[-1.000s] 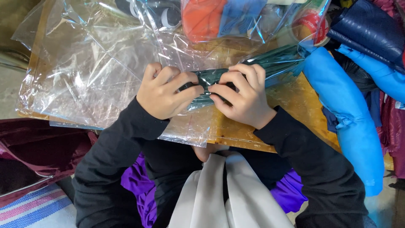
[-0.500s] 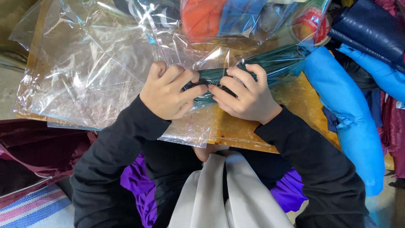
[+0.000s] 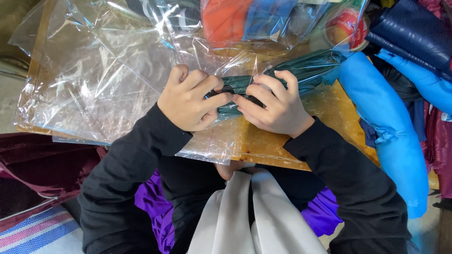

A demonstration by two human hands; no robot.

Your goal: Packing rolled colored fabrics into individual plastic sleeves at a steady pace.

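Note:
A rolled dark green cloth (image 3: 306, 70) lies across the wooden table (image 3: 329, 117), partly inside a clear plastic bag (image 3: 94, 84). My left hand (image 3: 190, 101) grips the roll's left end together with the bag's plastic. My right hand (image 3: 275, 106) is closed on the roll just to the right, fingertips almost touching the left hand's. The part of the roll between the hands is hidden by my fingers.
Several clear plastic bags spread over the table's left half. A bag of orange and blue cloth (image 3: 249, 19) and a red tape roll (image 3: 348, 28) sit at the back. A long bright blue roll (image 3: 391, 127) lies at the right, dark maroon fabric (image 3: 42, 164) at the left.
Both hands have shifted slightly up and to the right along the roll, and the plastic over the green roll has lifted and bunched behind the fingers.

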